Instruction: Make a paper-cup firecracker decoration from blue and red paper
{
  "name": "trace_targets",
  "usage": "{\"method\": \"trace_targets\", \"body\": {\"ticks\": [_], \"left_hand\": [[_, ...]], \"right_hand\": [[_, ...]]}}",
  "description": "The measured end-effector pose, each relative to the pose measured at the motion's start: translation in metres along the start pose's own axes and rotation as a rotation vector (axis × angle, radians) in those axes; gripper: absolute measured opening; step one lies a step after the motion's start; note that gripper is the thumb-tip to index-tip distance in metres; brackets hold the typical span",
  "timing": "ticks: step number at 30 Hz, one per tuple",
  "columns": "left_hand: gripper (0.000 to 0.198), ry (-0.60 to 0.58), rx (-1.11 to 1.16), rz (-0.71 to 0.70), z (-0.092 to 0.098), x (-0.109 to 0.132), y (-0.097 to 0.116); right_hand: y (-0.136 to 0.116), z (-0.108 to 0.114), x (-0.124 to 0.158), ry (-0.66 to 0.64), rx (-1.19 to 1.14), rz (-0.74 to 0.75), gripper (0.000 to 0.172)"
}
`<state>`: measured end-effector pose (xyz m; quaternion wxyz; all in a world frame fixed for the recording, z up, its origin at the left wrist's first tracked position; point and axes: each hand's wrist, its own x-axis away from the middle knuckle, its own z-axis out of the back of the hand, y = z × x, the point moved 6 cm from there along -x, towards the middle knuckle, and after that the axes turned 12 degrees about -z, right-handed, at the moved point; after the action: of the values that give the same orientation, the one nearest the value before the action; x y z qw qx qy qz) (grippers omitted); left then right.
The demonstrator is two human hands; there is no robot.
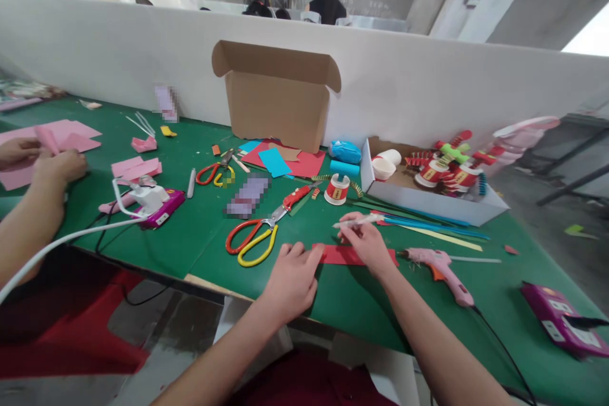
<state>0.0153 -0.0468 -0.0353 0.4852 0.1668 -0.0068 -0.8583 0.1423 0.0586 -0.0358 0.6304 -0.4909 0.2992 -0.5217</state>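
A strip of red paper lies lengthwise on the green table in front of me. My left hand is at its left end, fingers curled and thumb pressed on the paper. Above the strip, my right hand is closed around a slim whitish pen, its tip pointing left and clear of the paper. Scissors with red and yellow handles lie just beyond my left hand. Right of the strip rests a pink glue gun with a glue stick in its back.
A white box holds paper cups and decorated figures. A red-and-white cup stands left of it. Colored paper lies below an upright cardboard lid. Purple power strips sit at both sides. A co-worker's hands handle pink paper.
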Motion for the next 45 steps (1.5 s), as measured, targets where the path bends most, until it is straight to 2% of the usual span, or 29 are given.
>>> {"method": "trace_targets", "body": {"ticks": [3,7,11,16,18,23,30,37,45], "left_hand": [[0.047,0.002,-0.108,-0.012,-0.002,0.002,0.011],[0.044,0.029,-0.186,0.008,-0.005,0.002,0.019],[0.044,0.012,-0.202,0.028,-0.011,0.001,0.021],[0.046,0.008,-0.226,0.039,-0.019,0.001,0.021],[0.045,0.006,-0.232,0.037,-0.020,0.001,0.021],[0.043,0.002,-0.254,0.016,-0.020,0.001,0.022],[0.043,-0.002,-0.273,0.028,-0.020,0.001,0.021],[0.043,-0.001,-0.276,0.024,-0.021,0.003,0.020],[0.040,-0.006,-0.332,0.023,-0.018,0.002,0.022]], "right_hand": [[0.011,-0.002,-0.005,-0.076,-0.331,-0.187,0.032],[0.011,-0.010,-0.010,-0.133,-0.423,-0.267,0.039],[0.006,-0.017,-0.015,-0.174,-0.295,-0.250,0.038],[-0.002,-0.022,-0.022,-0.188,0.019,-0.116,0.032],[-0.004,-0.024,-0.025,-0.187,0.078,-0.087,0.030],[-0.007,-0.027,-0.033,-0.189,0.116,-0.045,0.025],[-0.009,-0.035,-0.037,-0.226,0.323,0.019,0.024],[-0.007,-0.040,-0.039,-0.272,0.322,-0.032,0.022],[-0.008,-0.044,-0.041,-0.351,0.376,0.002,0.021]]}}
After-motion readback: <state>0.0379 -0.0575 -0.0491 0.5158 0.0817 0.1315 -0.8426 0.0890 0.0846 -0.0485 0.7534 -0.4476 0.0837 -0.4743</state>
